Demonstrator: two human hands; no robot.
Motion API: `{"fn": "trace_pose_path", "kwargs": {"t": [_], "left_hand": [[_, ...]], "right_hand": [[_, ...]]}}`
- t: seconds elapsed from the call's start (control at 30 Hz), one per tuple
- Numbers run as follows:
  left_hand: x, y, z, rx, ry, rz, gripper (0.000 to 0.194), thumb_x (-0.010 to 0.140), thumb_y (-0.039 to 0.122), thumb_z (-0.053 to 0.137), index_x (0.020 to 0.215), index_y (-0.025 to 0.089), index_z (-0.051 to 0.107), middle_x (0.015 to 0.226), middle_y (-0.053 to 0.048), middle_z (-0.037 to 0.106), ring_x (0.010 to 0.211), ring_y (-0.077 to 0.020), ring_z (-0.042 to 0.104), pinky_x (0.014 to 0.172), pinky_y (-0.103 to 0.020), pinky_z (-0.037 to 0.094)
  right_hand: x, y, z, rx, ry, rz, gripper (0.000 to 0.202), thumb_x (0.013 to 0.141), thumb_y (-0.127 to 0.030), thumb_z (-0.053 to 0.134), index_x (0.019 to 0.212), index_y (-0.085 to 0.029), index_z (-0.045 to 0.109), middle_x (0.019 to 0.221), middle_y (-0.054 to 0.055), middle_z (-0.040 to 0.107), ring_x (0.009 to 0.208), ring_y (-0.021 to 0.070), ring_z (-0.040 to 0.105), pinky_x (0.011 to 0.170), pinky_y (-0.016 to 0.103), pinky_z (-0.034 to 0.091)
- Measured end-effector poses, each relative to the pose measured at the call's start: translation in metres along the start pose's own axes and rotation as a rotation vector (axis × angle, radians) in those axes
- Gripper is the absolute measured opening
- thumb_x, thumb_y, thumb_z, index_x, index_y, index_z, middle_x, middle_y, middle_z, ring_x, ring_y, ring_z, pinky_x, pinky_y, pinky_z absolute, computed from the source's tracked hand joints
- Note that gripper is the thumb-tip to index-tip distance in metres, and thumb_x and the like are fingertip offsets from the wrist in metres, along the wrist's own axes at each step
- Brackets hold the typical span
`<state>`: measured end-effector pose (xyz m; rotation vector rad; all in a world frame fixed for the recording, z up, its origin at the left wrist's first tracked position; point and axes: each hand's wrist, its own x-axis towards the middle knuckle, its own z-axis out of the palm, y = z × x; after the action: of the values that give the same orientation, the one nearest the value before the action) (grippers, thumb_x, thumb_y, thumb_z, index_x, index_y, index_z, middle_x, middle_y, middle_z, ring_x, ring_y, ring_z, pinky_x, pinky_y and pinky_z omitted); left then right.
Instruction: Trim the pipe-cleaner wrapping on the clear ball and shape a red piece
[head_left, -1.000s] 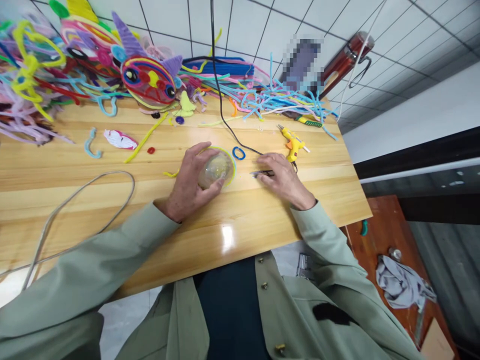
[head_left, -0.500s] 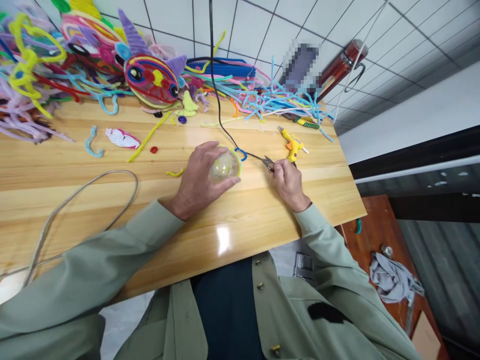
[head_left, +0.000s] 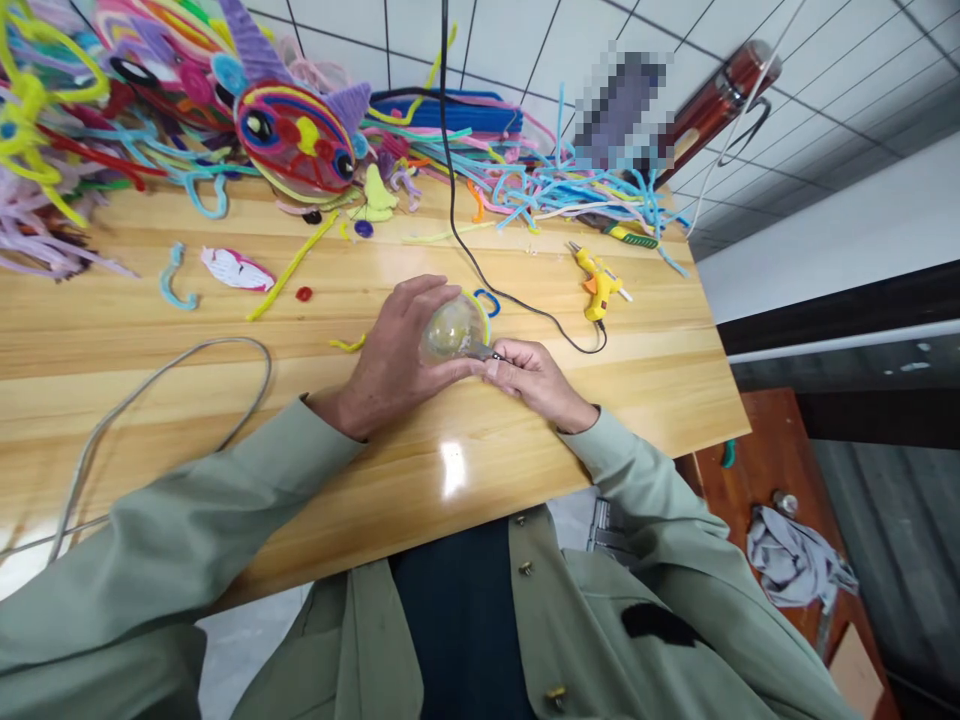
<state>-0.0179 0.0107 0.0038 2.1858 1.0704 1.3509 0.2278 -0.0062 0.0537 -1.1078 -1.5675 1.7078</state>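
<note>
My left hand (head_left: 401, 345) is wrapped round a clear, bowl-like plastic piece (head_left: 452, 326) with a yellow-green strip along its right rim. My right hand (head_left: 529, 375) is closed on small scissors (head_left: 484, 351). Their blades point left and lie against the lower right part of the clear piece, and their handles are mostly hidden by my fingers. Both hands are close together above the wooden table, with the fingertips nearly meeting. Just beyond the rim lies a blue pipe-cleaner loop (head_left: 487, 301).
A yellow glue gun (head_left: 598, 284) lies to the right, its black cord (head_left: 517, 300) running behind my hands. Pipe cleaners (head_left: 517, 185) and a colourful fish-like figure (head_left: 300, 140) line the back. A grey cable (head_left: 172, 360) loops at left. A red flask (head_left: 712, 105) stands back right.
My right hand has moved left with the scissors, bringing their blades to the clear piece. The left hand keeps its hold. The view has shifted slightly.
</note>
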Motion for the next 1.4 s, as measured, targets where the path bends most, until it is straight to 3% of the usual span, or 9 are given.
{"fn": "trace_pose_path", "kwargs": {"t": [0.17,0.4,0.63,0.93,1.17,1.4], "left_hand": [[0.001,0.004,-0.004,-0.007,-0.067,-0.105,0.086,0.096,0.085,0.079,0.158,0.031,0.057,0.162,-0.015,0.064,0.157,-0.0429,0.058,0.134,-0.069,0.047],[0.000,0.008,-0.007,-0.034,-0.046,-0.057,0.066,0.103,0.068,0.081,0.155,0.033,0.059,0.159,-0.011,0.065,0.155,-0.0382,0.060,0.133,-0.066,0.051],[-0.003,0.017,-0.005,-0.014,-0.015,-0.057,0.058,0.106,0.056,0.080,0.156,0.038,0.056,0.160,-0.009,0.064,0.153,-0.0352,0.062,0.131,-0.063,0.053],[-0.008,0.016,0.000,0.039,0.039,-0.036,0.060,0.106,0.056,0.081,0.157,0.034,0.057,0.158,-0.011,0.065,0.152,-0.0365,0.063,0.130,-0.060,0.053],[-0.008,0.015,0.010,0.070,0.167,0.037,0.057,0.109,0.056,0.078,0.157,0.033,0.057,0.152,-0.012,0.067,0.144,-0.0326,0.068,0.122,-0.055,0.061],[-0.007,0.008,0.007,0.038,0.105,-0.018,0.069,0.106,0.070,0.078,0.159,0.033,0.054,0.155,-0.013,0.067,0.149,-0.0374,0.065,0.128,-0.063,0.054]], "right_hand": [[0.004,0.011,0.000,0.118,-0.026,0.024,0.055,0.092,-0.071,0.088,0.078,-0.022,0.068,0.058,-0.009,0.045,0.053,0.0087,0.028,0.053,0.028,0.019],[0.002,0.019,0.013,0.251,0.081,0.026,0.057,0.087,-0.071,0.093,0.076,-0.021,0.067,0.065,-0.006,0.051,0.057,0.0082,0.028,0.054,0.027,0.020],[0.000,0.024,0.023,0.343,0.136,0.013,0.054,0.089,-0.066,0.094,0.077,-0.021,0.068,0.069,-0.004,0.058,0.055,0.0069,0.029,0.054,0.028,0.020],[0.002,0.025,0.034,0.436,0.172,0.010,0.056,0.086,-0.067,0.097,0.077,-0.020,0.067,0.070,-0.005,0.060,0.054,0.0055,0.030,0.055,0.027,0.023],[0.002,0.020,0.044,0.503,0.206,-0.003,0.057,0.085,-0.067,0.098,0.076,-0.020,0.066,0.061,-0.010,0.047,0.053,0.0058,0.030,0.057,0.027,0.025],[0.005,0.019,0.030,0.453,0.172,0.021,0.059,0.082,-0.068,0.099,0.075,-0.019,0.067,0.065,-0.007,0.057,0.052,0.0043,0.030,0.053,0.026,0.021]]}}
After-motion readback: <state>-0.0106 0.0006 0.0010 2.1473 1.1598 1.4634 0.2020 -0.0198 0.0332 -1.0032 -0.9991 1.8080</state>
